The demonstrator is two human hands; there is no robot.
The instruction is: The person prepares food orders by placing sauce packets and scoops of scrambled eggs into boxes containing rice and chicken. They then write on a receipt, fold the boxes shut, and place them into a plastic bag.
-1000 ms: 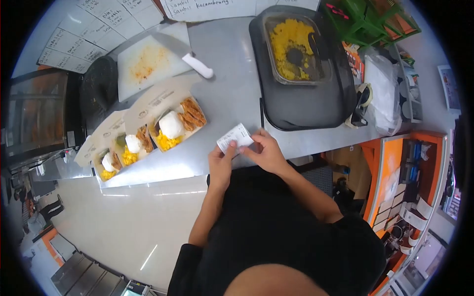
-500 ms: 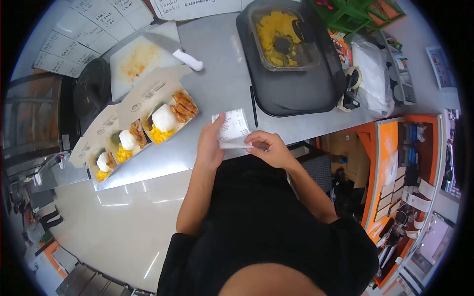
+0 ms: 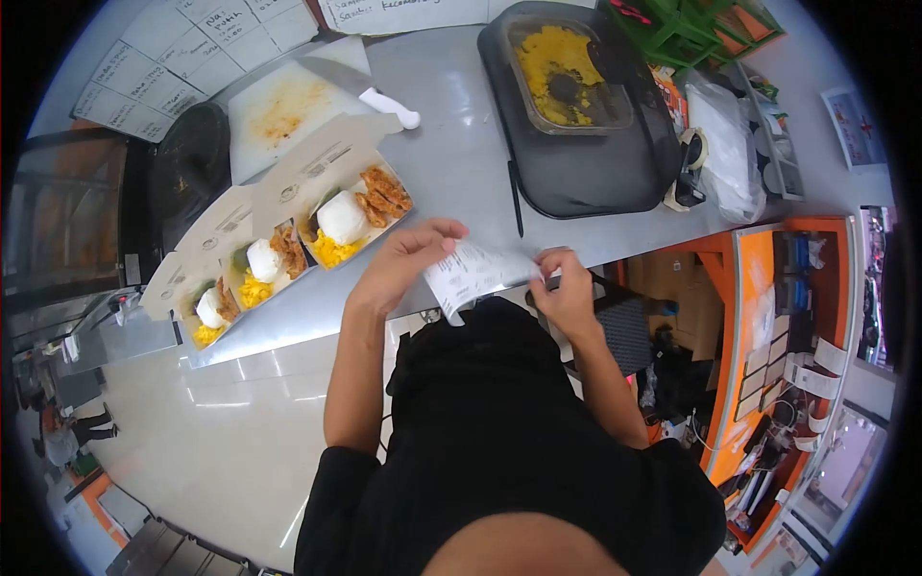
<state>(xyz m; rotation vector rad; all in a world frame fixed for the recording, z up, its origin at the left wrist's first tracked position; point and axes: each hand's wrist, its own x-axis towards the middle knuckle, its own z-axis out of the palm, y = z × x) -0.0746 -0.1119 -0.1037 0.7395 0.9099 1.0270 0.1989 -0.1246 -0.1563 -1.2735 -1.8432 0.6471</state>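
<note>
At the bench [image 3: 451, 173] edge, the receipt [image 3: 477, 272] is now stretched flat instead of folded: left hand [image 3: 403, 257] pinches one end, right hand [image 3: 569, 293] the other; meal boxes [image 3: 346, 226] unmoved beside them

The print on the receipt [image 3: 477, 272] is too small to read. Its two ends are covered by the fingers of the left hand [image 3: 403, 257] and the right hand [image 3: 567, 288]. The arms hide part of the counter's [image 3: 451, 163] near edge. The top edge cuts off the notes [image 3: 403, 14], and the lens rim cuts the crate [image 3: 696, 34]. The knife's [image 3: 389, 104] blade is hard to make out against the board [image 3: 279, 110]. Dark shapes in the pan [image 3: 595, 173] are too unclear to name. The food in the far box [image 3: 206, 312] is too small to tell.
</note>
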